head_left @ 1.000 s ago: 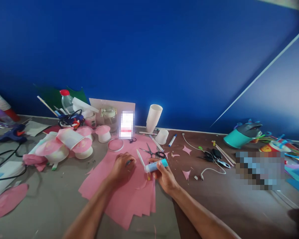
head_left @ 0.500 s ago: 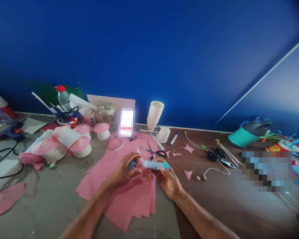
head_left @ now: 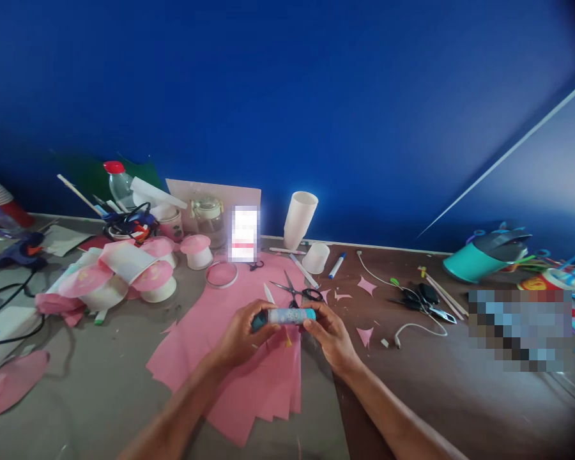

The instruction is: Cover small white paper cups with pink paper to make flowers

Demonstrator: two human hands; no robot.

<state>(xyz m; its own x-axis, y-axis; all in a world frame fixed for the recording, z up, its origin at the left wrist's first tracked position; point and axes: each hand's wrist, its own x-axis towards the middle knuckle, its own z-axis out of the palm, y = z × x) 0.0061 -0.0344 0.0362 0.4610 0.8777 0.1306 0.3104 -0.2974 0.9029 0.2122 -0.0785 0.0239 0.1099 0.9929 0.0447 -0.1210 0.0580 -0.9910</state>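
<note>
A: Fig. — L hand [head_left: 243,332]: fingers curled on the teal cap [head_left: 257,320] at one end of the glue stick [head_left: 290,315]; R hand [head_left: 329,332]: closed on the opposite end; stick held level, just above the pink paper sheets [head_left: 249,377].

B: Surroundings?

A: Scissors [head_left: 298,292] lie just behind the hands, on the paper; white cup stack [head_left: 299,219] farther back, nr the blue wall [head_left: 287,96]; pink-topped cups [head_left: 138,271] to the left; white cable [head_left: 402,319] to the right.
</note>
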